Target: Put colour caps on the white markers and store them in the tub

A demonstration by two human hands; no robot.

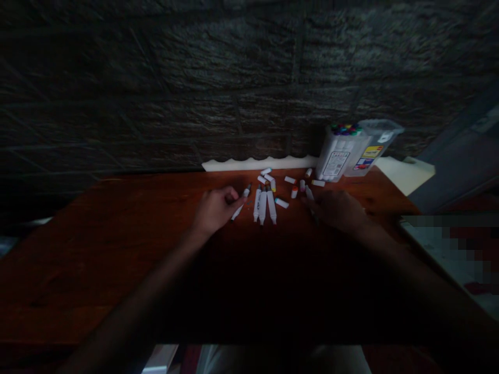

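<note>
My left hand [213, 209] has thumb and fingers closed on a white uncapped marker [237, 212] that slants up and to the right over the table. My right hand [338, 209] is closed at another white marker [309, 193], partly hidden by the fingers. Between the hands, several white uncapped markers [263, 206] lie close together, dark tips toward the wall. Loose white caps with coloured ends are scattered beyond and beside them, among them a red-ended cap [294, 192] and a blue-ended cap [281, 203].
A clear case packed with markers [338, 156] stands at the back right, with an open clear container [370, 150] touching it. The reddish wooden table [117, 239] runs to a dark stone-block wall [175, 104]. A pale wavy-edged strip [253, 164] lies along the wall.
</note>
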